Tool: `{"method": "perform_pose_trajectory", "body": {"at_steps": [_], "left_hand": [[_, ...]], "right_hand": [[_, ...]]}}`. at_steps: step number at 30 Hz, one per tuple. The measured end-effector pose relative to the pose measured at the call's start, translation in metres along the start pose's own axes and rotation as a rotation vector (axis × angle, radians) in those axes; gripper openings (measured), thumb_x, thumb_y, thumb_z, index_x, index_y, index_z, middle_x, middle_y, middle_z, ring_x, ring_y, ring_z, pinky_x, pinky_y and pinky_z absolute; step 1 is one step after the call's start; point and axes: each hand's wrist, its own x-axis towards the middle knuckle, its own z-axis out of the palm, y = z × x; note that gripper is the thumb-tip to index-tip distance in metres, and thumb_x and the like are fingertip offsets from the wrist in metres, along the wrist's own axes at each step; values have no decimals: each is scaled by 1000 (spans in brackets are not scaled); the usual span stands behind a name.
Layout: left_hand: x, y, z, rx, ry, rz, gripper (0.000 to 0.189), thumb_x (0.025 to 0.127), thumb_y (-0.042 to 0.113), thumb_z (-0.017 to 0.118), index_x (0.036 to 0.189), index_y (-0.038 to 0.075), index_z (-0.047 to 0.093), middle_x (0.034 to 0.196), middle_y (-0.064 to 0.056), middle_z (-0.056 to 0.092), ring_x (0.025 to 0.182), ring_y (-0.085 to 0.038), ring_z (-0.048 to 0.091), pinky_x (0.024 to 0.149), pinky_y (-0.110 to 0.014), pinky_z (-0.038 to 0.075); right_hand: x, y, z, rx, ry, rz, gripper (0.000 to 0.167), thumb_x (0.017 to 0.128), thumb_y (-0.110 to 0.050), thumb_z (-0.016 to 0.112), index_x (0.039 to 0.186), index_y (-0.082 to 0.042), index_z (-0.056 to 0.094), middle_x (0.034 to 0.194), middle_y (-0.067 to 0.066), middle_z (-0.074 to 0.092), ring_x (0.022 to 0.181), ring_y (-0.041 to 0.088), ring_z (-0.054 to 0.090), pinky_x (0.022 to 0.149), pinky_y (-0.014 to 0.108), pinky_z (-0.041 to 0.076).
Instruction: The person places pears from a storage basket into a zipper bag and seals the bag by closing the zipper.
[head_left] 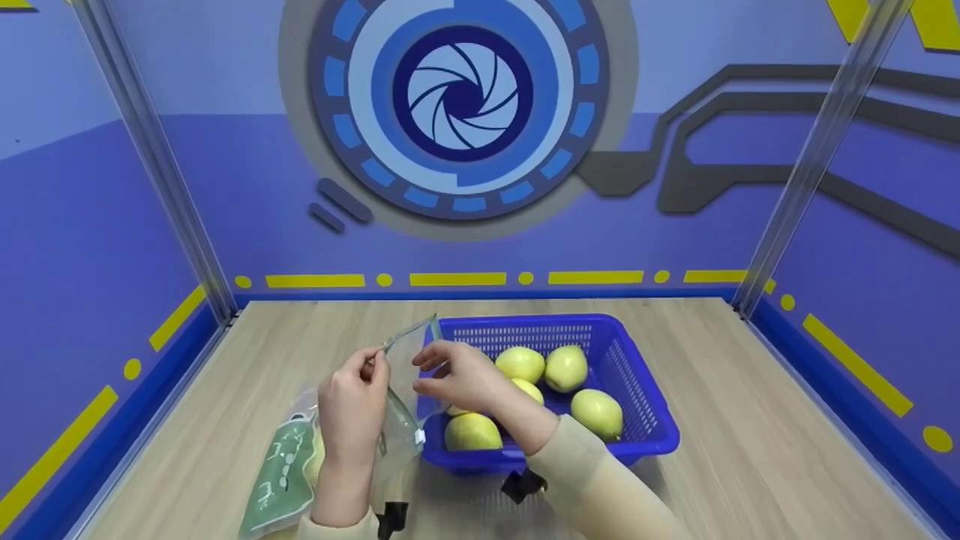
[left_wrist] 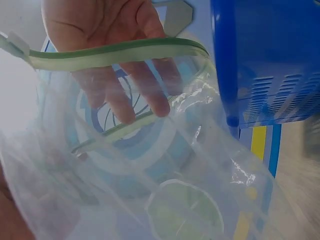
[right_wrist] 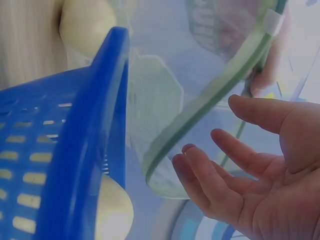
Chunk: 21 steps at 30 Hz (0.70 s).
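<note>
My left hand [head_left: 352,409] pinches the rim of a clear zip bag [left_wrist: 200,145] with a green seal strip and a white slider [head_left: 419,436]. The bag hangs with its mouth parted, at the left side of the blue basket. My right hand [head_left: 466,379] is at that mouth, fingers loosely spread and holding nothing. Through the clear plastic in the left wrist view, the right fingers [left_wrist: 120,102] show inside the opening. In the right wrist view a pale green print [right_wrist: 156,90] shows on the bag.
The blue plastic basket [head_left: 664,444] holds several yellow-green, pear-like fruits [head_left: 596,414] and stands on the wooden table [head_left: 750,420]. Left of it lies another bag [head_left: 279,480] with a green print and pale fruit inside. Patterned blue walls [head_left: 225,187] enclose the table at the back and sides.
</note>
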Motion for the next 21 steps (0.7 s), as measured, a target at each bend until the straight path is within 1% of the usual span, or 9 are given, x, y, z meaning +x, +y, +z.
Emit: {"method": "perform_pose_trajectory", "body": {"at_steps": [5,8,13,16,18,21], "left_hand": [[1,0,0,-1,-11,-20,17,98,11,66,103,-1,78,72,-9,66,59,-15,51,54,-21,41],[2,-1,1,-2,-3,-21,17,97,11,66,102,-1,78,72,-9,66,58,-15,51,54,-22,41],[1,0,1,-10,15,3,16,96,8,66,101,-1,79,71,-9,66,57,-13,49,53,-22,40],[1,0,1,-14,23,12,16,96,7,66,100,-2,79,70,-9,66,56,-12,48,53,-23,39],[1,0,1,-9,25,11,16,96,7,66,100,-1,79,69,-8,66,56,-13,47,52,-23,39],[2,-1,1,2,28,10,15,95,7,67,98,-1,79,68,-8,65,55,-13,47,53,-24,39]], "right_hand": [[-5,5,-7,42,11,-2,29,95,-23,74,122,-11,69,124,15,71,110,28,68,91,44,59],[-8,9,-12,62,10,-9,32,96,-24,73,124,-10,69,125,14,71,112,28,67,94,45,58],[-14,16,-20,85,14,-45,33,97,-23,72,125,-6,68,125,14,71,111,29,68,97,47,57],[-17,20,-26,90,21,-43,32,97,-24,72,124,-7,68,124,13,71,111,29,68,98,46,56],[-19,23,-29,90,26,-40,33,96,-24,73,124,-7,68,124,12,71,111,29,68,95,44,57],[-23,28,-34,96,35,-31,33,95,-22,73,123,-6,68,124,15,71,110,30,69,86,40,59]]}}
